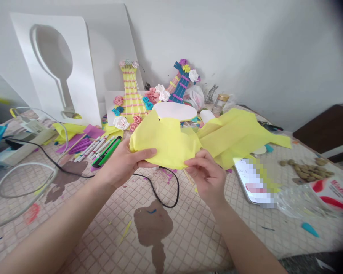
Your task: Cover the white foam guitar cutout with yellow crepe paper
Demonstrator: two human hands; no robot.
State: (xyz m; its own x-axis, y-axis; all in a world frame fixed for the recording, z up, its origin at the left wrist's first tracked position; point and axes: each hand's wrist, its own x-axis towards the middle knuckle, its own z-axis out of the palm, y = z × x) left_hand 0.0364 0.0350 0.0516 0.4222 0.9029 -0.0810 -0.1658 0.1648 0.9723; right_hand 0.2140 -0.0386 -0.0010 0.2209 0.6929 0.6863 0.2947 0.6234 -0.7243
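A flat piece covered in yellow crepe paper (165, 142) is held up between both hands over the table. My left hand (124, 163) is closed on its left end, thumb lying on top and fingers underneath. At the lower right edge, my right hand (207, 173) pinches the yellow covering between thumb and fingertips. Behind my right hand spreads a larger loose yellow sheet (236, 131). A white oval board (175, 110) shows just beyond the held piece. The underside of the held piece is hidden.
Paper-decorated stringed models (130, 91) and a cut-out white board (84, 76) stand at the back. Markers (88, 148), a green cutter (107, 152) and a power strip (23, 146) lie left. A phone (250, 182) and plastic bottle (311, 198) lie right. A black cable (177, 194) loops in front.
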